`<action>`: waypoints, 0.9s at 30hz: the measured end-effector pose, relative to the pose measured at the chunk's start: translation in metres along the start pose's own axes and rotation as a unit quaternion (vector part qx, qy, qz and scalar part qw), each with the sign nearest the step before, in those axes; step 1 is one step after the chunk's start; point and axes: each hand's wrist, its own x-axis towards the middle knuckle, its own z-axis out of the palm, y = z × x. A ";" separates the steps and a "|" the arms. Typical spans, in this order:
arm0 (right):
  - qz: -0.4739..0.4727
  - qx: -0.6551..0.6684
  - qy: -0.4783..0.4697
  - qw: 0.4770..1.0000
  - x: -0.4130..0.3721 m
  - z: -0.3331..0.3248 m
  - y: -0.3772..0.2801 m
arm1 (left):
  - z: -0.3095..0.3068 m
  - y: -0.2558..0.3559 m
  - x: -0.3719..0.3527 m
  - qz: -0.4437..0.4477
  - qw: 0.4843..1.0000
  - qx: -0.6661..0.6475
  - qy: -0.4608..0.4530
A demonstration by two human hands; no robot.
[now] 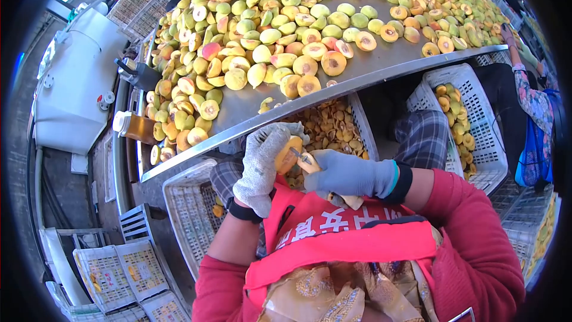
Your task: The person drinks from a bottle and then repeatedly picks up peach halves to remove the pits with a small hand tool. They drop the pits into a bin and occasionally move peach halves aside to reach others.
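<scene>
In front of my chest, my left hand (257, 167), in a speckled grey-white glove, is closed around a yellow peach half (288, 156), cut face turned to the right. My right hand (351, 174), in a blue-grey coated glove, grips a small pitting knife (308, 161) with a pale yellowish handle. Its metal tip touches the cut face of the fruit near the centre. Part of the handle is hidden by the right fingers. Just beyond both hands, the metal sorting table (381, 61) bears a large heap of halved peaches (262, 36).
A white crate (361, 124) with brownish pits and scraps stands below the table edge. Another crate (190, 220) is at my left, and one with peach halves (484, 122) at my right. A jar of brown liquid (138, 127) sits at the table's left. A co-worker's floral sleeve (532, 98) shows at right.
</scene>
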 end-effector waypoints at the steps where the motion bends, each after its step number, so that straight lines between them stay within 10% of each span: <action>1: 0.004 0.001 0.005 1.000 0.002 -0.001 -0.001 | 0.000 -0.001 0.001 0.044 0.997 0.059 0.017; 9: -0.033 -0.045 0.083 0.995 0.009 0.002 -0.003 | 0.034 -0.006 -0.004 0.138 0.970 0.073 0.184; 15: -0.158 -0.301 0.206 0.918 0.023 0.006 0.021 | 0.020 -0.001 0.006 0.040 0.989 -0.008 0.140; 21: -0.027 -0.071 0.090 0.993 -0.001 0.011 -0.021 | 0.021 -0.013 0.014 0.112 0.974 0.007 0.197; 24: -0.200 -0.296 0.214 0.909 0.019 0.009 0.014 | 0.032 -0.014 0.011 0.142 0.961 0.011 0.238; 27: -0.181 -0.390 0.243 0.870 0.020 0.006 0.020 | 0.034 -0.019 0.014 0.114 0.956 -0.125 0.239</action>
